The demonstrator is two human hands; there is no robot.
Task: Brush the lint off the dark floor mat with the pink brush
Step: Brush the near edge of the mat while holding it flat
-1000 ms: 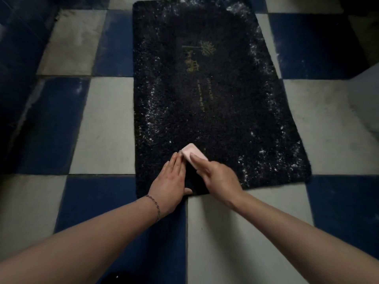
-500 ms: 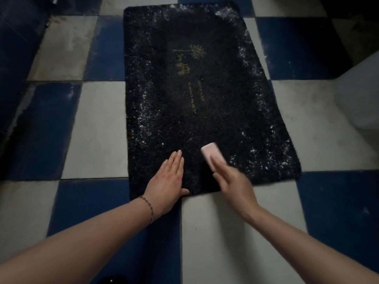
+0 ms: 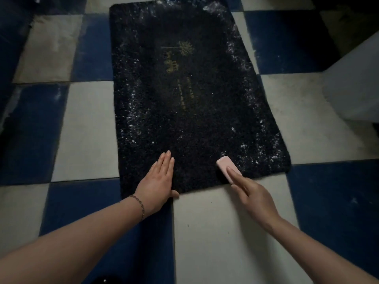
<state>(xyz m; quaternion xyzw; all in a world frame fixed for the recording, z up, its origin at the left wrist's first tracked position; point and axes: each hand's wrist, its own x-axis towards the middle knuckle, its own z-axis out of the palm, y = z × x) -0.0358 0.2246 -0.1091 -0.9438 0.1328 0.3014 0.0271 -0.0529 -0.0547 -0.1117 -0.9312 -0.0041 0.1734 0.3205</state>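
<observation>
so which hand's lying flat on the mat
The left hand, bracelet at its wrist, lies palm-down on the mat; the right hand holds the pink brush.

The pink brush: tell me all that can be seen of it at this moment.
The pink brush is a small, pale pink oblong block with rounded corners and a smooth top that looks like plastic; its bristles are not visible. It lies flat on the dark floor mat near the mat's near edge, right of centre, its long axis running diagonally. The right hand holds it, fingers laid along its top and covering its near end. White lint speckles the pile just to its right. The left hand lies flat on the mat, apart from it.
</observation>
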